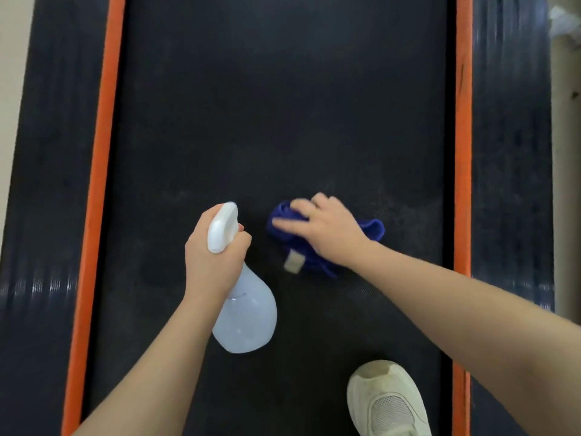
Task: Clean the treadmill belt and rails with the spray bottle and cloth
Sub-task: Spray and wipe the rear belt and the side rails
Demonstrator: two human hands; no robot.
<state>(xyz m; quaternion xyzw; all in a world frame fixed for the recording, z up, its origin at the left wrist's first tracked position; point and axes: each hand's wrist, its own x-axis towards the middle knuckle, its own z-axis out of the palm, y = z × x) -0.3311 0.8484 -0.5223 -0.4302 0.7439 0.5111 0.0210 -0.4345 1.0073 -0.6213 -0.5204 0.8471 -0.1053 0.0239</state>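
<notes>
Wiping under way: the person stands on the treadmill with the bottle in one hand and the cloth under the other.
Left rail (pixel 47 184): dark ribbed strip outside the orange edging (pixel 100 152); light streaks show low on it, and no cloth is near it, so I judge it not yet cleaned.
Left hand (pixel 210 256): fingers curled tight round the neck of the spray bottle (pixel 248 316), held over the belt just left of the cloth.
Bottle look: pale, see-through, pear-shaped body with a white trigger head pointing away from the person; how much liquid is inside is hard to tell.
Belt (pixel 283 105): dark and textured; faint pale hazy patches lie round the cloth, possibly spray or dust, though blur makes that unsure.
Cloth (pixel 374 229): blue, bunched, with a pale tag, lying on the belt right of centre.
Right hand (pixel 327 231): fingers spread fairly flat, pressing down on the cloth; its fingers are blurred.
Shoe (pixel 386 401): cream trainer planted on the near belt.
Right rail (pixel 509 152): dark strip, well apart from the cloth.
Progress: early to middle, I judge; most of the belt and both rails remain.
</notes>
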